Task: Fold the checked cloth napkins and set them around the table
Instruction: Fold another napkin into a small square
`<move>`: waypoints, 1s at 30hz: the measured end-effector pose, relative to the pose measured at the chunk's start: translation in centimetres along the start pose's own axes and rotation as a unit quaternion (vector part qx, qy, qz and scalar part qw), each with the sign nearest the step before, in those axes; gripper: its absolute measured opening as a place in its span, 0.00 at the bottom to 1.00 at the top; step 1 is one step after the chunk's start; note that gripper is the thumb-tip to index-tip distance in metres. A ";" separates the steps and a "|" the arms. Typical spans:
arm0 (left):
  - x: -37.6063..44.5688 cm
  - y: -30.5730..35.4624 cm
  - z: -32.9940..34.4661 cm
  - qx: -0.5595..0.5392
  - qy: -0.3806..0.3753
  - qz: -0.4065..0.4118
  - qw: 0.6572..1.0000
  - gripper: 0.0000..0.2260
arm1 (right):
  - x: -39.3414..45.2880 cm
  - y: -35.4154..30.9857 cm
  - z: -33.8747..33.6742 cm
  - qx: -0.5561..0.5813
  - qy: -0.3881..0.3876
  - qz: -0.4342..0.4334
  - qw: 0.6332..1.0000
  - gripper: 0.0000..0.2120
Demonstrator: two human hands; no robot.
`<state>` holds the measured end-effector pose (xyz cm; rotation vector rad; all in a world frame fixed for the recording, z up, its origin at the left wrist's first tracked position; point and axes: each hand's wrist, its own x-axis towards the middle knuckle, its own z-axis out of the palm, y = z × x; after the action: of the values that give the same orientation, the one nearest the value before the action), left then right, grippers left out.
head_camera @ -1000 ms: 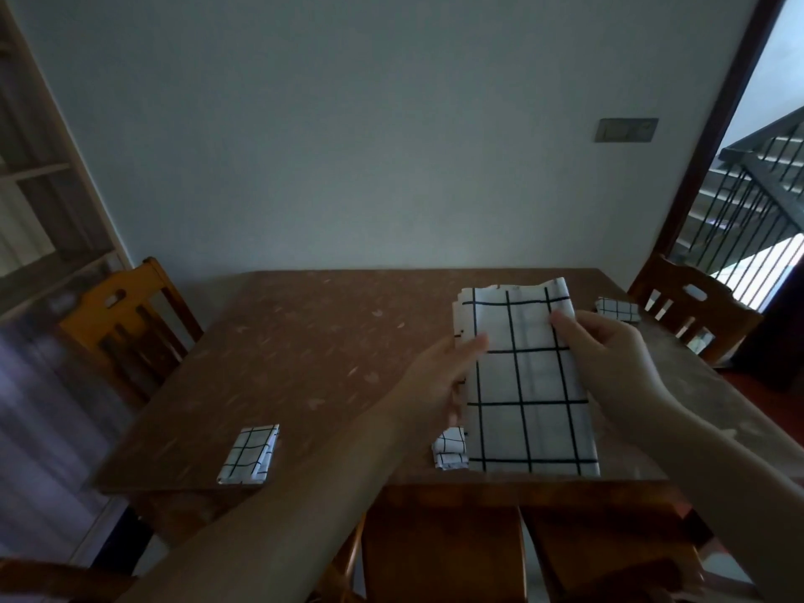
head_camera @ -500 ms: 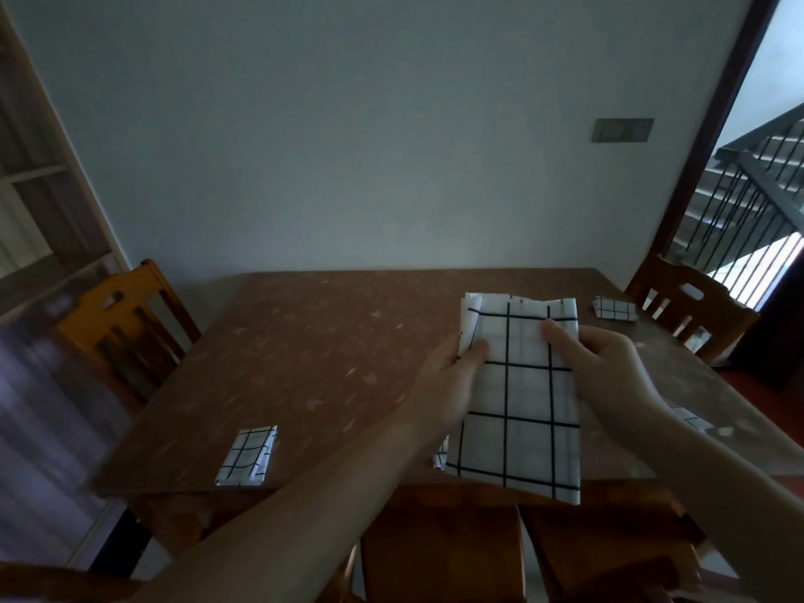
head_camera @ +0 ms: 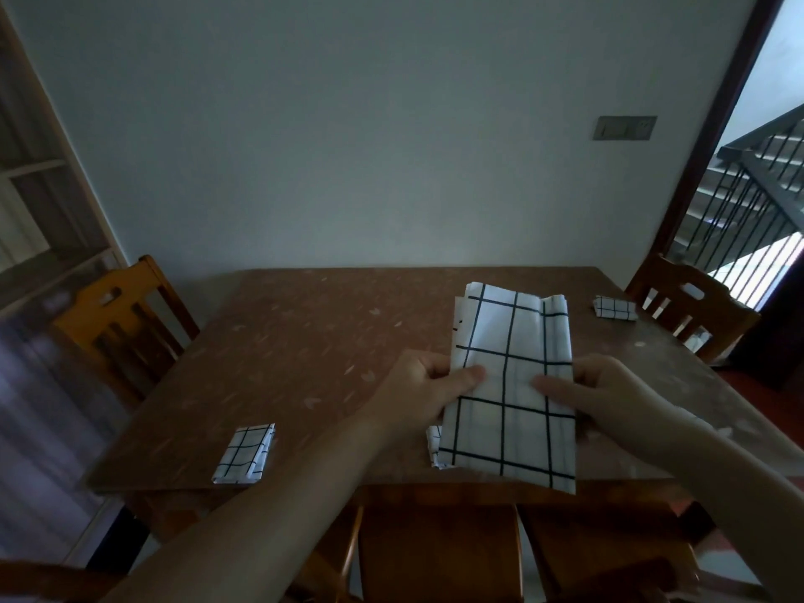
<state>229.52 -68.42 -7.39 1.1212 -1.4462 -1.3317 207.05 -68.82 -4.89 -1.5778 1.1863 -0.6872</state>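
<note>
From the head camera, my grip has slid down since a second ago: my left hand (head_camera: 424,387) and right hand (head_camera: 604,391) now pinch the checked napkin (head_camera: 511,385) at mid-length rather than near its far end, thumbs on top, so I judge the crosswise fold comes next. It hangs over the table (head_camera: 304,341) edge, long axis pointing away from me, near a folded napkin (head_camera: 246,453).

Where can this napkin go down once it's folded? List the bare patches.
Bare: the table's far half, from the left chair to the right-edge napkin, and the near strip between the left folded napkin and left hand. Crowded: under both hands, where the held napkin covers another.
</note>
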 end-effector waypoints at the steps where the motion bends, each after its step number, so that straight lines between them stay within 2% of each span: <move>1: 0.0 -0.1 -0.2 0.003 -0.001 0.000 1.000 0.11 | 0.0 0.1 -0.1 -0.005 -0.001 -0.002 1.000 0.16; 6: 0.4 -0.5 -0.7 -0.031 -0.015 -0.021 0.999 0.09 | 0.1 0.8 -1.0 0.068 -0.037 -0.005 0.997 0.17; 11: 0.5 -0.7 -0.7 -0.164 -0.052 -0.053 0.984 0.11 | 0.3 1.3 -1.6 0.170 -0.073 -0.033 0.982 0.31; 13: 0.7 -0.6 -0.7 -0.195 -0.050 -0.062 0.978 0.16 | 0.2 1.4 -1.7 0.180 -0.070 -0.048 0.980 0.24; 15: 1.0 -0.5 -0.7 -0.202 -0.042 -0.068 0.976 0.21 | 0.3 1.0 -1.6 0.192 -0.056 -0.050 0.979 0.04; 18: 1.0 -0.3 -0.6 -0.200 -0.025 -0.077 0.976 0.20 | 0.7 1.3 -1.7 0.155 -0.031 -0.040 0.987 0.21; 21: 1.1 -0.5 -0.9 -0.218 -0.022 -0.114 0.969 0.15 | 0.8 0.7 -1.5 0.105 0.010 -0.060 0.993 0.23; 23: 1.0 -0.9 -0.9 -0.164 -0.066 -0.147 0.973 0.25 | 1.0 0.6 -1.4 0.062 0.047 -0.085 0.993 0.24; 24: 0.9 -0.9 -0.7 -0.120 -0.076 -0.149 0.979 0.27 | 1.2 0.6 -1.4 0.048 0.064 -0.096 0.992 0.24; 28: 0.7 -0.6 0.1 -0.062 -0.026 -0.144 0.987 0.10 | 1.6 0.5 -0.9 0.006 0.090 -0.115 0.989 0.24; 30: 0.8 -1.0 0.0 -0.035 0.013 -0.116 0.993 0.07 | 1.7 0.5 -0.6 0.003 0.092 -0.118 0.989 0.23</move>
<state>229.37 -69.17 -8.42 1.2862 -1.2692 -1.5104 206.94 -70.64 -5.33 -1.6930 1.1382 -1.0081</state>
